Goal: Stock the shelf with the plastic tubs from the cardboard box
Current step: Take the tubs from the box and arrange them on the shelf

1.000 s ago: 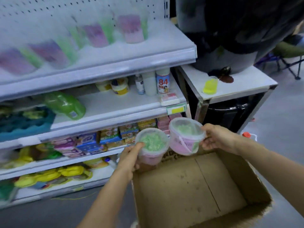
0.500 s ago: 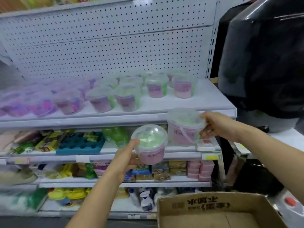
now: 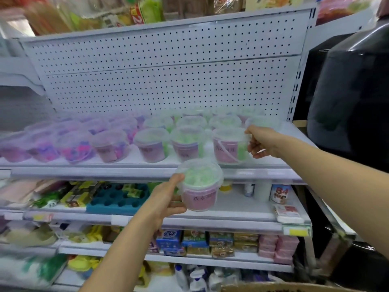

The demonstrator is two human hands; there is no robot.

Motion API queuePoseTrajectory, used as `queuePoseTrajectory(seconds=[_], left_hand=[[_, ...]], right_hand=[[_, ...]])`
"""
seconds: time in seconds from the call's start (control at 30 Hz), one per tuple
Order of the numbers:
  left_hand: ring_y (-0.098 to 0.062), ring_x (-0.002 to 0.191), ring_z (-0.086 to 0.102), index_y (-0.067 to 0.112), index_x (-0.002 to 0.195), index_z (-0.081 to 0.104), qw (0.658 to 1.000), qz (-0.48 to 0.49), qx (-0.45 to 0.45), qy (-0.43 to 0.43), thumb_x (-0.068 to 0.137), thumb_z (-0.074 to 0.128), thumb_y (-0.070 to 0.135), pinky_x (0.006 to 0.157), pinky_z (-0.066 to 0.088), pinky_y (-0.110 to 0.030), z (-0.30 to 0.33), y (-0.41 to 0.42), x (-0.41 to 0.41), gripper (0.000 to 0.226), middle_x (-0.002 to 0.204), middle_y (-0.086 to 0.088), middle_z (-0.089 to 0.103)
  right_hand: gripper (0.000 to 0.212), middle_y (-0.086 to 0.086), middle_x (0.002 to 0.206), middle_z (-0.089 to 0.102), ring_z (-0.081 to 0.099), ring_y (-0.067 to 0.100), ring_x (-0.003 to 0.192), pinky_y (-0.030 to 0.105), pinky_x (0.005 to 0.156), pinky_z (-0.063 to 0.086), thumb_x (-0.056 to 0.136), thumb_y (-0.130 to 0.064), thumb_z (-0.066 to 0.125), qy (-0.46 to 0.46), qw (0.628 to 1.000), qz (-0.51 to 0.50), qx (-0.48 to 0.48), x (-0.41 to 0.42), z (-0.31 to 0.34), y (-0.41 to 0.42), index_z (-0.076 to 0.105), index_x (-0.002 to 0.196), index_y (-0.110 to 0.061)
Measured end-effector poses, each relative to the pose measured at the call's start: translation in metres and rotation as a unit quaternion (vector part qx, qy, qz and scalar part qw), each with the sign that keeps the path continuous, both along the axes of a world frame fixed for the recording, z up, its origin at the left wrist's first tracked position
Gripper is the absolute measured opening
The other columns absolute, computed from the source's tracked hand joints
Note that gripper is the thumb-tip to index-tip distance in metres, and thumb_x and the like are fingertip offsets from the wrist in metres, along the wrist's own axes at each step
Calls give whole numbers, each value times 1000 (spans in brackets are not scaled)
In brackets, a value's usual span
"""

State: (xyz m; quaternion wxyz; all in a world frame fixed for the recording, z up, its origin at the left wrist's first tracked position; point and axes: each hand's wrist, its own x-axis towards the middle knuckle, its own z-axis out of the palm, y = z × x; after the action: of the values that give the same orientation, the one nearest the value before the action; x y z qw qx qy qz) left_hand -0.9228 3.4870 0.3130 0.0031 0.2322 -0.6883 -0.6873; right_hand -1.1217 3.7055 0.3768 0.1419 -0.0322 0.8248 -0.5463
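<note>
Now right hand [image 3: 260, 143] gripping tub [image 3: 229, 145], setting it at shelf [image 3: 147, 171] front edge; left hand [image 3: 166, 199] holding second tub [image 3: 200, 186] below. Advising: seat base flat behind lip, beside front row, before releasing.

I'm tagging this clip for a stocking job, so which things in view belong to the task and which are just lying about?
Part of the job:
- tub in the left hand: green-filled tub
- tub in the right hand: pink-labelled tub
- top shelf with tubs already stocked
- cardboard box, only its edge showing

Just lying about:
- blue tray
- white bottle marked 84
- black bag
</note>
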Motion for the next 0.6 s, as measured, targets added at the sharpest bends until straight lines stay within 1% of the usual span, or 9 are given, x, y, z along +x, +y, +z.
queuePoseTrajectory(seconds=[0.1,0.2,0.3,0.4,0.47,0.53,0.57,0.6], left_hand=[[-29,92,70,21,122,55,1000,-1,-3,3,88,57,50,89,56,-41,1,-8,-7,45,101,-17,69],[-30,93,69,23,123,54,1000,-1,-2,5,88,57,51,88,56,-41,2,-13,-13,44,103,-18,67],[-30,94,68,23,122,53,1000,-1,3,8,89,56,50,87,56,-40,2,-14,-17,43,103,-18,66],[-30,94,69,23,122,54,1000,-6,11,7,88,57,52,86,57,-40,3,-12,-20,45,106,-18,66],[-30,94,69,20,120,57,1000,-11,10,7,87,57,53,86,57,-40,4,-10,-21,46,107,-19,66],[-31,94,69,19,117,58,1000,-16,6,8,86,58,54,85,57,-40,5,-6,-21,46,107,-19,66],[-31,94,68,19,116,59,1000,-20,3,8,86,58,54,84,58,-40,7,-3,-21,46,107,-19,66],[-32,95,68,19,115,59,1000,-25,0,8,86,58,55,83,58,-40,9,0,-22,46,107,-19,66]], right_hand=[[31,14,67,55,44,23,52,33,62,46,90,-34,47,-7,1000,-7,20,-12,-5,-8,44,68,-12],[30,13,68,55,44,21,53,32,62,46,91,-33,47,-10,1000,-12,20,-20,-9,-12,46,71,-11],[27,12,70,54,47,22,54,33,60,47,94,-32,46,-3,1000,-10,25,-21,-11,-13,50,83,-8],[34,13,75,55,50,23,55,31,56,47,96,-37,43,20,999,0,46,-17,-14,-10,52,101,-5],[33,9,82,57,54,24,60,30,56,46,97,-42,39,83,991,11,108,-7,-11,-7,50,105,-12],[24,-6,93,55,56,24,74,32,63,43,96,-44,38,205,959,12,193,10,-5,0,49,97,-23],[28,-11,98,51,55,22,79,34,67,42,96,-45,38,263,941,9,214,21,-1,4,50,97,-20],[37,-11,98,53,54,21,80,37,70,42,96,-47,38,296,931,16,211,32,2,7,52,98,-13]])
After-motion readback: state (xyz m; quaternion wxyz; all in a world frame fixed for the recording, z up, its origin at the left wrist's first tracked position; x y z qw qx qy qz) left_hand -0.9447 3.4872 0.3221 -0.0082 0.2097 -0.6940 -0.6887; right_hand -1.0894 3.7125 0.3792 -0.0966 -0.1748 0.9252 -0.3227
